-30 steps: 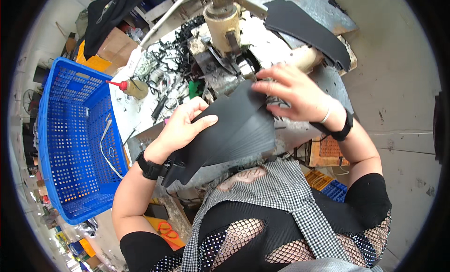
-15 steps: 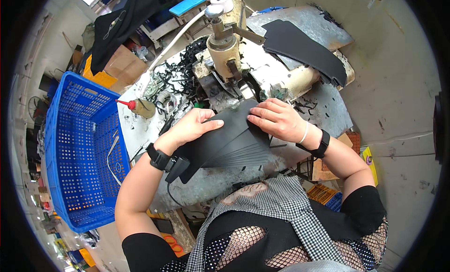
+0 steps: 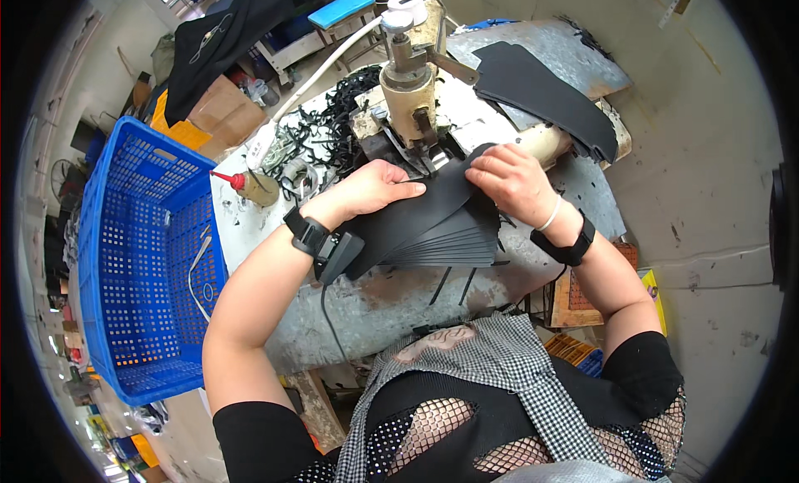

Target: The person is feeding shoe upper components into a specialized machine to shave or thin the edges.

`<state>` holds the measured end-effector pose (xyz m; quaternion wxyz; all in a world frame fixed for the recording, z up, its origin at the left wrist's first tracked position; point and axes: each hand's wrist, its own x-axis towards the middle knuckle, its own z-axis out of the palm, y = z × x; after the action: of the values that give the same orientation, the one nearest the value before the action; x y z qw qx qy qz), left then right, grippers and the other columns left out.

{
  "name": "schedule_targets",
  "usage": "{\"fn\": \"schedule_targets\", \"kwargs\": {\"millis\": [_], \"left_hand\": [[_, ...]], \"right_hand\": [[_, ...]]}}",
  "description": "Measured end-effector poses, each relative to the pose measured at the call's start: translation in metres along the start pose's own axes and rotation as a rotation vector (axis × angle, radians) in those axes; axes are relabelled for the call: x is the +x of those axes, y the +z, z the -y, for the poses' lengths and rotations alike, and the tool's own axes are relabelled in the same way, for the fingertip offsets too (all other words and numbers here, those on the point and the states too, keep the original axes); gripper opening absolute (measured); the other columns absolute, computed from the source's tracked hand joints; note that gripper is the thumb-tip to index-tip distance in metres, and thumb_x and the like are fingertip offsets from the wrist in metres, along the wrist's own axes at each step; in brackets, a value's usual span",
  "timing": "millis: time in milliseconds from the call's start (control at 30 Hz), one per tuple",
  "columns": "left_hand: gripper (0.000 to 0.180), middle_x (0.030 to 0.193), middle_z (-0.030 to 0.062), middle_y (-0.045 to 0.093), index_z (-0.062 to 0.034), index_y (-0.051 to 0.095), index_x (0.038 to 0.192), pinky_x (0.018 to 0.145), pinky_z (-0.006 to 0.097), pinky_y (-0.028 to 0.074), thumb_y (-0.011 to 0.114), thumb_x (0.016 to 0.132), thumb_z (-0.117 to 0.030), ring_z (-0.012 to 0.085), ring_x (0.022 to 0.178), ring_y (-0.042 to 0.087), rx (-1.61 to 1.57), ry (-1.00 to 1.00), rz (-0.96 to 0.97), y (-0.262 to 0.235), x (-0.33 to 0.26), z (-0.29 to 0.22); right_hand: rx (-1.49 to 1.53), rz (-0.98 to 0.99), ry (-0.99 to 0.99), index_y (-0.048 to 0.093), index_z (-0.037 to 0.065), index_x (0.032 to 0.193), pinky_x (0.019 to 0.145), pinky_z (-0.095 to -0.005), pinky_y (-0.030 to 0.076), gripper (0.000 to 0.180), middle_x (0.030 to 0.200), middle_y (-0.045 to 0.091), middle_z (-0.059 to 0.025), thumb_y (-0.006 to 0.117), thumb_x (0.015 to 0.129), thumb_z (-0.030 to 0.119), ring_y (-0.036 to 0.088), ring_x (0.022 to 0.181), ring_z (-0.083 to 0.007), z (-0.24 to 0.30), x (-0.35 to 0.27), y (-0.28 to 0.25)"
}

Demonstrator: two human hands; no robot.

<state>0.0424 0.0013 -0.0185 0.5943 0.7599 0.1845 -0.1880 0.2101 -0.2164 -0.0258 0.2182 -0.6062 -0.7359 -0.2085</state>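
A smooth black sheet piece [image 3: 423, 213] lies at the foot of the cream-coloured machine [image 3: 409, 100], its far edge close to the metal working parts. My left hand [image 3: 376, 188] is closed on the sheet's left edge, thumb on top. Fingers of my right hand [image 3: 514, 183] are bent and pinch its far right edge. Beneath it, several similar black pieces [image 3: 449, 248] fan out in a stack on the metal tabletop [image 3: 374, 321]. Each wrist carries a black band; a small dark box is on the left one.
A blue plastic crate [image 3: 158, 275] stands at the left. Black trimmings [image 3: 333, 121] heap beside the machine, near a red-tipped bottle [image 3: 254, 188]. More black cut pieces [image 3: 541, 92] lie at the far right. Thin black strips [image 3: 441, 285] lie near the table's front edge.
Both hands have moved forward and a little right with the sheet, bringing it closer to the machine's working parts. Two black strips on the near tabletop now show more fully.
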Motion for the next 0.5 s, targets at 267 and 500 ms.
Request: {"fn": "schedule_targets", "kwargs": {"millis": [267, 500], "left_hand": [[0.022, 0.080, -0.0014, 0.064, -0.0020, 0.060, 0.094, 0.061, 0.020, 0.046, 0.073, 0.082, -0.015, 0.0037, 0.068, 0.057, -0.132, 0.120, 0.117, -0.005, -0.018, 0.015], [0.012, 0.086, -0.0019, 0.065, -0.0016, 0.060, 0.093, 0.068, 0.019, 0.048, 0.064, 0.089, -0.012, 0.0028, 0.075, 0.058, -0.215, 0.055, 0.129, -0.006, -0.027, 0.013]], "right_hand": [[0.176, 0.106, 0.216, 0.066, 0.006, 0.090, 0.081, -0.0353, 0.045, 0.022, 0.088, 0.065, -0.0078, 0.064, 0.071, -0.005, 0.060, 0.087, -0.0256, -0.081, -0.001, -0.074], [-0.443, 0.096, 0.633, 0.062, 0.003, 0.104, 0.083, -0.0370, 0.048, 0.028, 0.098, 0.063, -0.0132, 0.068, 0.078, 0.012, 0.060, 0.092, -0.0320, -0.136, -0.028, -0.073]]}}
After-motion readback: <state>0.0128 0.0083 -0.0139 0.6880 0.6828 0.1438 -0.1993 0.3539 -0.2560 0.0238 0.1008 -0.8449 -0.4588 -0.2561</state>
